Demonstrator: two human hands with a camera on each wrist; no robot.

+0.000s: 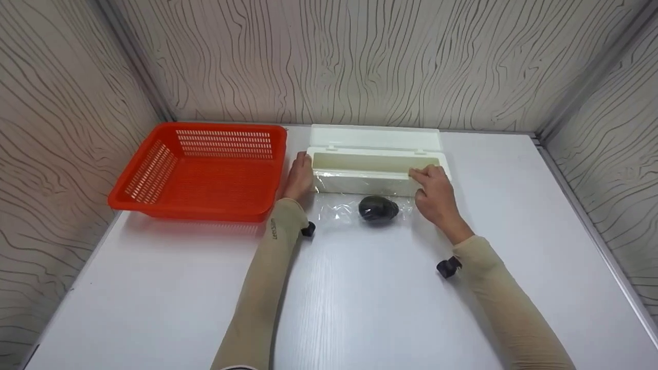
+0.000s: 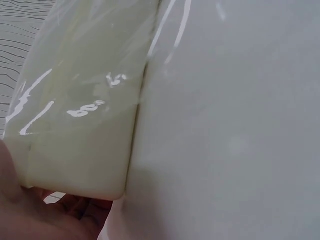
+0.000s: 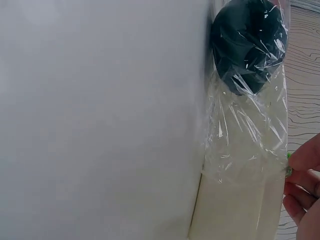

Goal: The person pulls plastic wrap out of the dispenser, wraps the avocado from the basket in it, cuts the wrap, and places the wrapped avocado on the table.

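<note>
A long white cling film dispenser (image 1: 362,184) lies with its lid (image 1: 375,137) tilted back. My left hand (image 1: 299,177) grips its left end, the fingers curled round the end wall in the left wrist view. At the front rim near the right end, my right hand (image 1: 436,195) pinches a small green piece (image 3: 289,165), mostly hidden by the fingertips. Clear cling film (image 1: 336,208) hangs over the front wall and spreads onto the table. A dark, rounded, avocado-like object (image 1: 378,209) sits in front of the dispenser with shiny film over it.
An orange-red plastic basket (image 1: 216,213) with slotted sides stands left of the dispenser, close to my left forearm. The white table (image 1: 360,308) runs back to wood-patterned panels (image 1: 360,61) behind and on both sides.
</note>
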